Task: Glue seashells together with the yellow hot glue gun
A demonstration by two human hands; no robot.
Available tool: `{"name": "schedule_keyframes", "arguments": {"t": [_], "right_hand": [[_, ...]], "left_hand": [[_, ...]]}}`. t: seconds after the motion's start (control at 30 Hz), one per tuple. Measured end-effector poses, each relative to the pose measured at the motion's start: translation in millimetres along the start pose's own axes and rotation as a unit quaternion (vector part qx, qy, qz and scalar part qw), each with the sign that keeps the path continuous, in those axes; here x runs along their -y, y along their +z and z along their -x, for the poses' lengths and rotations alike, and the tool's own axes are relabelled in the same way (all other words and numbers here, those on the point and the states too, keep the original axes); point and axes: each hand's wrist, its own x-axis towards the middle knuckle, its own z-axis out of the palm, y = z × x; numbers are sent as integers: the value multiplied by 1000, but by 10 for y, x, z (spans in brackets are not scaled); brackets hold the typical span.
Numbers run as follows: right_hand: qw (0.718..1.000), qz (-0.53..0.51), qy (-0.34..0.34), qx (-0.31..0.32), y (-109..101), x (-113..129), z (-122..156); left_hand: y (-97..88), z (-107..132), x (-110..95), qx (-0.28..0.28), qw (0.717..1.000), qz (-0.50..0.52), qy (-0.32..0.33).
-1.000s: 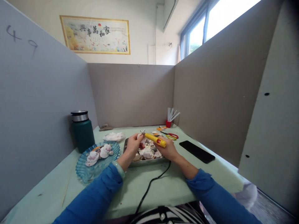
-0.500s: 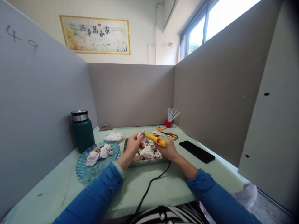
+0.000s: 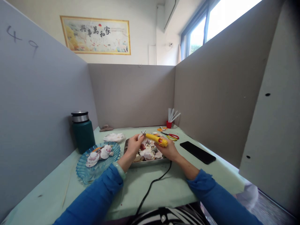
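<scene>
Above a metal tray [image 3: 150, 162] of seashells, my left hand [image 3: 133, 145] is closed, pinching a small whitish shell [image 3: 140, 136] between thumb and fingers. My right hand [image 3: 169, 150] is wrapped round a yellow hot glue gun [image 3: 156, 139], which has a red part on its side. The glue gun's metal tip points left and lies right by the shell; whether they touch I cannot tell. A black cord [image 3: 152, 181] runs from under my right hand to the table's front edge. Loose shells [image 3: 147, 153] fill the tray beneath both hands.
On the left stand a blue fluted plate [image 3: 82, 175] with shell pieces and a green bottle [image 3: 83, 136]. White tissue [image 3: 114, 137] lies behind. To the right are scissors [image 3: 172, 137], a black phone [image 3: 197, 152] and a red cup [image 3: 169, 124] of white sticks. Grey partitions [image 3: 131, 93] enclose the table.
The glue gun has shifted very slightly to the right. Both hands keep nearly the same place and hold.
</scene>
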Motion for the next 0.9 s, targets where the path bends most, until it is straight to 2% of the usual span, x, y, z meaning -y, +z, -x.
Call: {"name": "schedule_keyframes", "arguments": {"t": [0.5,0.9], "right_hand": [[1000,3,15,-3,13,-30,-4],[1000,19,16,12,4,-24,-1]], "left_hand": [[-1,-21,11,-15,998,55,-29],[4,-4,-9,-1,998,51,-27]]}}
